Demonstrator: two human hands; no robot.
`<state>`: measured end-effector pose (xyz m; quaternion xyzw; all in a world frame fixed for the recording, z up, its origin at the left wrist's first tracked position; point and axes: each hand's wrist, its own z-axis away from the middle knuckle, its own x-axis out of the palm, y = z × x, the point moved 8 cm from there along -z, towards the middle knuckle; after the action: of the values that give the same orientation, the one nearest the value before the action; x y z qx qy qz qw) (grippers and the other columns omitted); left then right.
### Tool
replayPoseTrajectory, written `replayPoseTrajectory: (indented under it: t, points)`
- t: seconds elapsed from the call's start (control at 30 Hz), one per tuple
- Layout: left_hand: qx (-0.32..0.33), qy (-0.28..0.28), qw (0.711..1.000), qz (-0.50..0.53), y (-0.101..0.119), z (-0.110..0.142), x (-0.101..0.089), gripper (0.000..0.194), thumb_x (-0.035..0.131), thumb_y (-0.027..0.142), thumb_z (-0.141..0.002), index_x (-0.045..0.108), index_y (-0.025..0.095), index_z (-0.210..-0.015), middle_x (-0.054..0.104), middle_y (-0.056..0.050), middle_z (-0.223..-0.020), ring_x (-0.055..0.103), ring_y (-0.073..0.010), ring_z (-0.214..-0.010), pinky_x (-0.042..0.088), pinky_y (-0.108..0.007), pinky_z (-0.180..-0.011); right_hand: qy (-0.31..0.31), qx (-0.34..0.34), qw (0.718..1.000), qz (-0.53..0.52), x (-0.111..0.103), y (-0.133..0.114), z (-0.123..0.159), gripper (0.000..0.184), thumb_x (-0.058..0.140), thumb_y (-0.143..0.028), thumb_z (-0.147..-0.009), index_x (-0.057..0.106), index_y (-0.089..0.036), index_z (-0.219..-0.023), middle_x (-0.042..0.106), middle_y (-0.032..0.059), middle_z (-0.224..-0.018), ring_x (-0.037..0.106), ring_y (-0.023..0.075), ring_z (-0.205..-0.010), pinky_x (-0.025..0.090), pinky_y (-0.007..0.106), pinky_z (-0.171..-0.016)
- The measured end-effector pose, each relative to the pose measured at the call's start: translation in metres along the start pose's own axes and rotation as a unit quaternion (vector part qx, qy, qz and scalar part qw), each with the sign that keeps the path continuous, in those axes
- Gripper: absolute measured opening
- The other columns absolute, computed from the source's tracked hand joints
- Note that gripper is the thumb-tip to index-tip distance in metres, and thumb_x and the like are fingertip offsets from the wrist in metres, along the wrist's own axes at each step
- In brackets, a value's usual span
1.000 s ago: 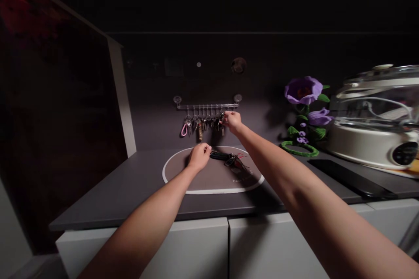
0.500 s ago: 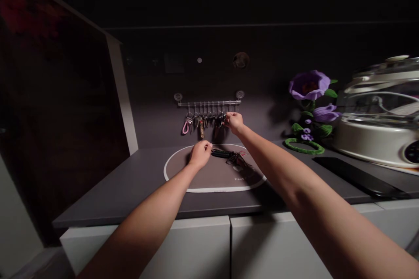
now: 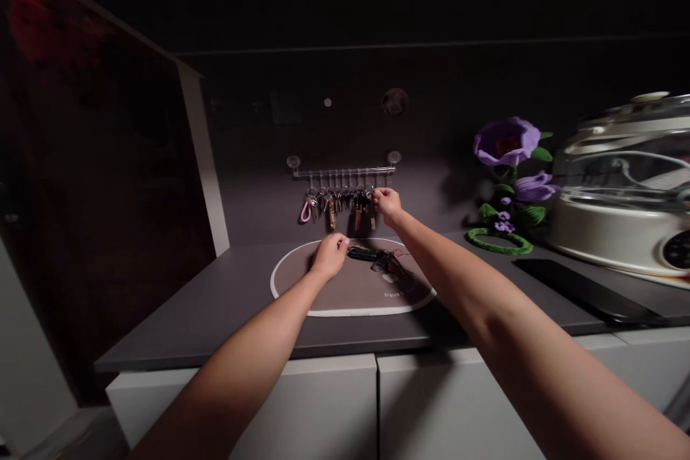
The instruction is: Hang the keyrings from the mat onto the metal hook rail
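My right hand [image 3: 388, 205] is raised to a clear hook rack [image 3: 345, 172] on the dark wall, thumb and fingers pinched together. A hanging key [image 3: 371, 218] is just left of those fingertips; whatever is between them is hidden. Several more key bunches dangle along the rack, one with a pink loop [image 3: 306, 210], another with a brown tag [image 3: 332, 215]. Lower down, my left hand [image 3: 330, 254] is closed at the near end of a bunch of keys [image 3: 385, 259] with a dark strap. That bunch lies on a brown oval mat [image 3: 294, 284] with a white rim.
Purple artificial flowers [image 3: 507, 141] with a green ring base [image 3: 501, 241] stand on the dark counter [image 3: 199, 313]. A black phone-like slab [image 3: 587, 292] lies farther right, before a cream appliance with a clear cover [image 3: 609, 230]. White cabinets [image 3: 323, 410] are below; a dark door is at left.
Keys that were bunched up at my right fingertips now hang straight down from the rack. My right hand has barely shifted. The left hand stays in place beside the keys on the mat.
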<state>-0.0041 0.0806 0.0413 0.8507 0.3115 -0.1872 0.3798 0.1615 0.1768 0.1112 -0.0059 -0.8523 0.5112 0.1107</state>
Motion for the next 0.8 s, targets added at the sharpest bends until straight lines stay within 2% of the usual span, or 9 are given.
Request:
replayPoseTrajectory:
  t: [0.1, 0.2, 0.53, 0.63, 0.8]
  points:
    - [0.006, -0.002, 1.0, -0.012, 0.001, 0.001, 0.001, 0.02, 0.042, 0.023, -0.081, 0.059, 0.015, -0.074, 0.061, -0.003, -0.072, 0.052, -0.0129, -0.068, 0.038, -0.025, -0.067, 0.037, 0.012, 0.999, 0.002, -0.008, 0.0, 0.004, 0.008, 0.055, -0.022, -0.065, 0.051, -0.015, -0.066, 0.049, -0.0044, -0.054, 0.04, 0.0053, -0.049, 0.03, 0.017, -0.048]
    - [0.015, -0.004, 1.0, -0.025, 0.002, 0.001, 0.002, 0.02, 0.041, 0.023, -0.081, 0.059, 0.015, -0.075, 0.061, -0.004, -0.074, 0.052, -0.0134, -0.071, 0.039, -0.025, -0.069, 0.047, 0.004, 0.999, 0.012, -0.013, -0.005, 0.01, 0.011, 0.058, -0.024, -0.063, 0.052, -0.015, -0.065, 0.047, -0.0049, -0.054, 0.04, 0.0057, -0.051, 0.03, 0.018, -0.049]
    - [0.012, -0.017, 0.999, -0.048, 0.005, 0.001, 0.003, 0.014, 0.047, 0.018, -0.078, 0.06, 0.015, -0.082, 0.061, -0.005, -0.085, 0.055, -0.0139, -0.076, 0.042, -0.026, -0.074, -0.018, 0.036, 0.999, -0.035, -0.019, -0.011, 0.058, 0.017, 0.06, -0.029, -0.065, 0.055, -0.015, -0.073, 0.055, -0.0013, -0.065, 0.045, 0.0059, -0.056, 0.033, 0.019, -0.054]
    - [0.021, -0.045, 0.996, -0.068, 0.013, -0.003, 0.004, 0.015, 0.051, 0.017, -0.076, 0.061, 0.015, -0.087, 0.061, -0.007, -0.088, 0.055, -0.0154, -0.079, 0.043, -0.027, -0.076, -0.036, 0.045, 0.998, -0.027, -0.024, -0.006, 0.075, 0.02, 0.06, -0.032, -0.065, 0.055, -0.015, -0.075, 0.057, -0.0008, -0.065, 0.049, 0.0072, -0.058, 0.034, 0.019, -0.054]
    - [0.074, -0.12, 0.982, -0.124, 0.028, -0.01, 0.015, 0.019, 0.057, 0.021, -0.074, 0.062, 0.016, -0.092, 0.063, -0.009, -0.097, 0.054, -0.0207, -0.094, 0.04, -0.032, -0.086, -0.043, 0.033, 0.999, -0.002, -0.037, 0.006, 0.094, 0.02, 0.058, -0.031, -0.068, 0.055, -0.015, -0.079, 0.058, 0.0, -0.068, 0.053, 0.0089, -0.065, 0.037, 0.021, -0.061]
